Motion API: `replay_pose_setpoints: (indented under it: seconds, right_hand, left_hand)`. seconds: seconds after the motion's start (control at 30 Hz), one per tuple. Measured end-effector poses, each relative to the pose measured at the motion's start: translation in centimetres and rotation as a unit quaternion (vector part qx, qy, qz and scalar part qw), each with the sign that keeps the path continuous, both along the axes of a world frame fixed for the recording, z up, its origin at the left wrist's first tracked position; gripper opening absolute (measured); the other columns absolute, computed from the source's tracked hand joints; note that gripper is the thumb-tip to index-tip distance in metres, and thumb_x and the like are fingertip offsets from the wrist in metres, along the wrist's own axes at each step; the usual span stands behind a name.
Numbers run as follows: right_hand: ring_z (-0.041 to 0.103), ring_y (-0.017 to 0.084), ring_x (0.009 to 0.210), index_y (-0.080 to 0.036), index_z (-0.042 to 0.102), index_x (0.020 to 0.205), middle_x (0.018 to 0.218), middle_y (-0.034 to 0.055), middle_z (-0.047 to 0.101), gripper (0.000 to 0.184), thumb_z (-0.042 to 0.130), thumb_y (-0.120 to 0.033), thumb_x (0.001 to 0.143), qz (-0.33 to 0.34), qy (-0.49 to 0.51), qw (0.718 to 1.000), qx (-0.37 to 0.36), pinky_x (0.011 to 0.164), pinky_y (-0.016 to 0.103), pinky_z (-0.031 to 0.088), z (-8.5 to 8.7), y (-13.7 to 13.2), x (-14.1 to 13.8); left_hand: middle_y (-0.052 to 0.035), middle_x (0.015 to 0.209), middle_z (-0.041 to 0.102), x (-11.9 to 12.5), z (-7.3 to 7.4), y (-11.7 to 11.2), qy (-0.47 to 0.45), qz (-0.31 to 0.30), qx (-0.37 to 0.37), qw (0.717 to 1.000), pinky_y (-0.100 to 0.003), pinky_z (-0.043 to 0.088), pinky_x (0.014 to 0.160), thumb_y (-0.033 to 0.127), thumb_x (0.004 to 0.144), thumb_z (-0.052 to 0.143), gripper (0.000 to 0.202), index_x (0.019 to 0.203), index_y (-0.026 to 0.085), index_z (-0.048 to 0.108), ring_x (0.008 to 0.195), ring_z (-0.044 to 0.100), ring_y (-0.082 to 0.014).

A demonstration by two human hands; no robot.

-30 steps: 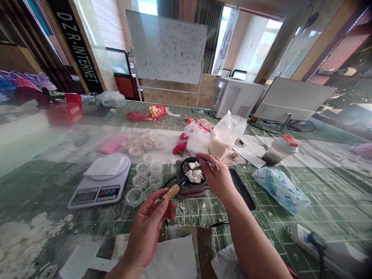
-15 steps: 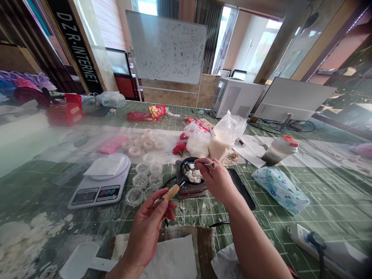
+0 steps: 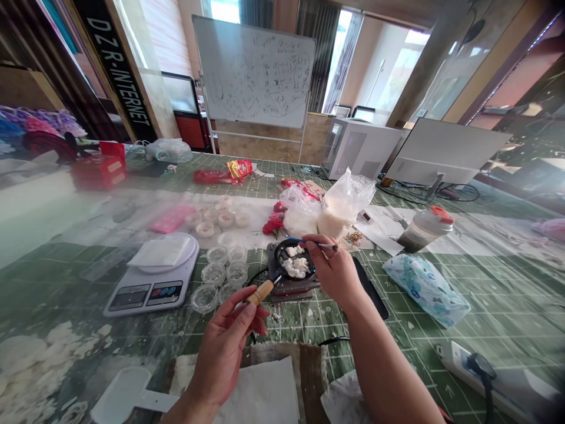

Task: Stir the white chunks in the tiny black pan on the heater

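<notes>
My left hand (image 3: 227, 347) pinches the wooden handle (image 3: 260, 291) of a small black pan (image 3: 293, 262) that holds white chunks. The pan rests on a small dark heater block (image 3: 293, 287) on the green cutting mat. My right hand (image 3: 335, 271) is closed on a thin blue-tipped stick (image 3: 309, 242), held level just above the pan's far rim. Two clear bags of white material (image 3: 329, 212) stand right behind the pan.
A white kitchen scale (image 3: 152, 277) and several small clear cups (image 3: 220, 274) lie left of the pan. A black slab (image 3: 371, 288), a tissue pack (image 3: 426, 288), a shaker bottle (image 3: 426, 227) and a power strip (image 3: 498, 383) are to the right. White paper (image 3: 260, 394) lies near me.
My right hand has drawn slightly right and lifted the stick out of the pan, so it now lies level above the rim. The left hand and pan have stayed put.
</notes>
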State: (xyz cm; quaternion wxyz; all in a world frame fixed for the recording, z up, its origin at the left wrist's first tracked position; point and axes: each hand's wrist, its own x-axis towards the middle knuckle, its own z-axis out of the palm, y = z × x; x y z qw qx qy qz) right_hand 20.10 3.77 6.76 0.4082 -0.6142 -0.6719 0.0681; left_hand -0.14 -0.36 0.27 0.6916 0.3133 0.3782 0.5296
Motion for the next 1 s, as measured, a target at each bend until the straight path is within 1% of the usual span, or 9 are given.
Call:
replay_pose_setpoints:
  seconds: [0.13,0.23,0.33,0.43,0.53,0.67,0.77,0.9,1.0]
  right_hand:
    - [0.06,0.02,0.081,-0.02,0.065,0.09,0.086,0.0042,0.069,0.032,0.037,-0.035,0.091,-0.048,-0.053,0.997,-0.013,0.071,0.029,0.041,0.6,-0.3,0.8]
    - [0.06,0.019,0.078,-0.019,0.066,0.08,0.082,0.0049,0.068,0.035,0.037,-0.035,0.091,-0.039,-0.086,0.995,-0.039,0.069,0.028,0.04,0.7,-0.3,1.1]
    - [0.06,0.02,0.075,-0.018,0.065,0.08,0.078,0.0055,0.068,0.032,0.039,-0.033,0.09,-0.038,-0.118,0.99,-0.06,0.067,0.028,0.039,0.8,-0.5,1.3]
    - [0.061,0.019,0.074,-0.019,0.064,0.08,0.08,0.0049,0.069,0.03,0.04,-0.033,0.089,-0.07,-0.1,0.991,-0.05,0.065,0.027,0.039,1.4,-1.1,1.4]
    - [0.061,0.017,0.074,-0.02,0.063,0.078,0.081,0.0035,0.069,0.029,0.04,-0.034,0.089,-0.052,-0.085,0.994,-0.05,0.065,0.026,0.04,1.7,-1.5,1.4]
    - [0.061,0.017,0.072,-0.019,0.062,0.074,0.079,0.0036,0.068,0.03,0.039,-0.03,0.09,-0.012,-0.12,0.99,-0.079,0.064,0.027,0.039,1.6,-1.4,1.1]
    - [0.061,0.017,0.073,-0.02,0.063,0.074,0.08,0.0029,0.068,0.03,0.04,-0.031,0.09,-0.018,-0.107,0.991,-0.083,0.064,0.026,0.039,1.6,-1.4,1.1]
    - [0.062,0.017,0.08,-0.02,0.064,0.075,0.092,0.002,0.069,0.03,0.041,-0.032,0.09,-0.017,-0.077,0.995,-0.056,0.069,0.026,0.04,1.6,-1.7,1.0]
    - [0.062,0.017,0.077,-0.02,0.063,0.077,0.087,0.0018,0.069,0.029,0.04,-0.031,0.091,-0.003,-0.082,0.995,-0.064,0.068,0.026,0.04,1.6,-1.6,0.9]
  left_hand:
    - [-0.0044,0.074,0.069,0.0,0.0,0.0,0.001,-0.004,0.006,1.0,-0.026,0.047,0.061,0.028,0.076,0.066,0.032,0.106,0.019,0.062,0.059,0.059,-0.0121]
    - [-0.004,0.074,0.069,0.0,0.0,-0.1,0.003,-0.005,0.011,1.0,-0.026,0.047,0.061,0.028,0.077,0.065,0.031,0.106,0.019,0.062,0.059,0.059,-0.0118]
    - [-0.0043,0.075,0.069,0.0,0.1,-0.1,0.006,-0.006,0.008,1.0,-0.026,0.046,0.061,0.028,0.078,0.065,0.031,0.107,0.019,0.062,0.059,0.058,-0.0121]
    - [-0.0043,0.073,0.069,0.0,0.2,0.0,0.003,-0.006,0.004,1.0,-0.027,0.046,0.06,0.029,0.077,0.065,0.031,0.107,0.019,0.062,0.058,0.058,-0.0124]
    - [-0.004,0.073,0.069,0.0,0.2,0.0,0.0,-0.003,0.006,1.0,-0.027,0.046,0.06,0.029,0.077,0.065,0.031,0.106,0.019,0.062,0.058,0.058,-0.0123]
    - [-0.0041,0.073,0.069,0.0,0.2,0.0,0.006,-0.005,0.007,1.0,-0.027,0.046,0.061,0.029,0.077,0.065,0.03,0.106,0.02,0.062,0.058,0.058,-0.012]
    - [-0.004,0.073,0.069,0.0,0.2,0.0,0.004,-0.006,0.008,1.0,-0.026,0.046,0.061,0.028,0.077,0.065,0.03,0.106,0.02,0.062,0.059,0.058,-0.0118]
    - [-0.0036,0.073,0.069,0.0,0.1,0.1,0.0,-0.005,0.009,1.0,-0.026,0.046,0.061,0.029,0.077,0.065,0.03,0.105,0.02,0.062,0.058,0.058,-0.0118]
    - [-0.0036,0.072,0.069,0.0,0.1,0.0,0.0,-0.007,0.008,1.0,-0.026,0.046,0.061,0.029,0.077,0.065,0.03,0.105,0.02,0.062,0.058,0.058,-0.012]
